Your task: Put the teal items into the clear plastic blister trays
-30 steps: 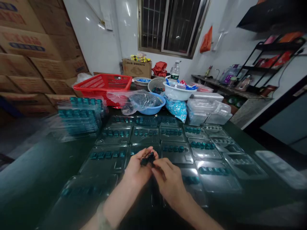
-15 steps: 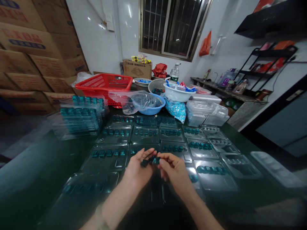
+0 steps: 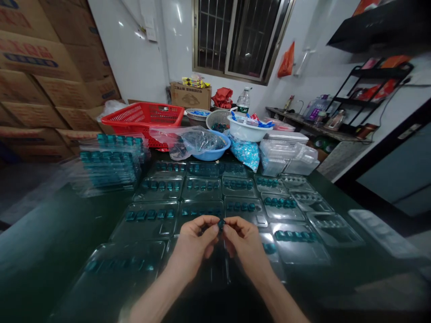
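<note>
Thumb and fingertips of my left hand (image 3: 195, 244) pinch a small dark teal piece (image 3: 221, 224), and more dark pieces seem tucked behind its curled fingers, mostly hidden. My right hand (image 3: 245, 242) grips the same piece from the other side, fingertips nearly meeting the left ones. Under and around both hands lie rows of clear plastic trays (image 3: 148, 226), many with a line of teal block-like pieces (image 3: 151, 214) in their moulded pockets. A tray with teal pieces (image 3: 296, 235) lies right of my right hand.
Stacked filled trays (image 3: 111, 166) stand at the left. Behind are a red basket (image 3: 141, 119), a blue basin (image 3: 212, 152) under clear plastic, a white basin (image 3: 247, 130) and stacked clear packaging (image 3: 283, 154). At right lies an elongated clear tray (image 3: 380, 233).
My left hand was palm up with several dark pieces in it; it has turned inward and its fingers have closed. Both hands' fingertips now meet at one piece, held up between them.
</note>
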### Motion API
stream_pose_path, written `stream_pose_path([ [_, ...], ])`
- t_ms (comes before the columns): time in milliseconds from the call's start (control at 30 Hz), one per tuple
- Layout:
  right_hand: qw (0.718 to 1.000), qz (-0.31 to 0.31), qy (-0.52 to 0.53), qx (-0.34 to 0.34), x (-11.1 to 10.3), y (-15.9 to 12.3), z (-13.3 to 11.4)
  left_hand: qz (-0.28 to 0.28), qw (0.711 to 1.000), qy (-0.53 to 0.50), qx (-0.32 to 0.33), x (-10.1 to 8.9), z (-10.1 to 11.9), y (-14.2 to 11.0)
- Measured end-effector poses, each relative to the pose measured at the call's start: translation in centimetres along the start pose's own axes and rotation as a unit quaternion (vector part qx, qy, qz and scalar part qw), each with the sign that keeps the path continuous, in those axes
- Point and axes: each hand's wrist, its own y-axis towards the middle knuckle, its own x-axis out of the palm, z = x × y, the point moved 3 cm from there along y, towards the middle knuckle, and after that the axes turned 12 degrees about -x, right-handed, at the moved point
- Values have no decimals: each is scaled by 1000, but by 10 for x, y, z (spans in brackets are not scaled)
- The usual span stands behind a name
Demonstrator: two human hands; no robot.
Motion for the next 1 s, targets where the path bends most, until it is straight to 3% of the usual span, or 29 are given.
stream_pose_path([
  [233,992,-7,108,63,-2,1,6,34,993,106,26,-4,2,-8],
  [500,973,-25,191,129,-5,-3,9,31,981,183,63,-1,11,-14],
  [600,979,-26,157,126,-6,-4,13,57,963,240,111,3,19,-18],
  [767,998,-21,28,54,-4,-6,7,89,939,273,190,7,26,-18],
  [1000,997,-69,3,29,-3,-7,-1,69,900,349,252,10,25,-17],
])
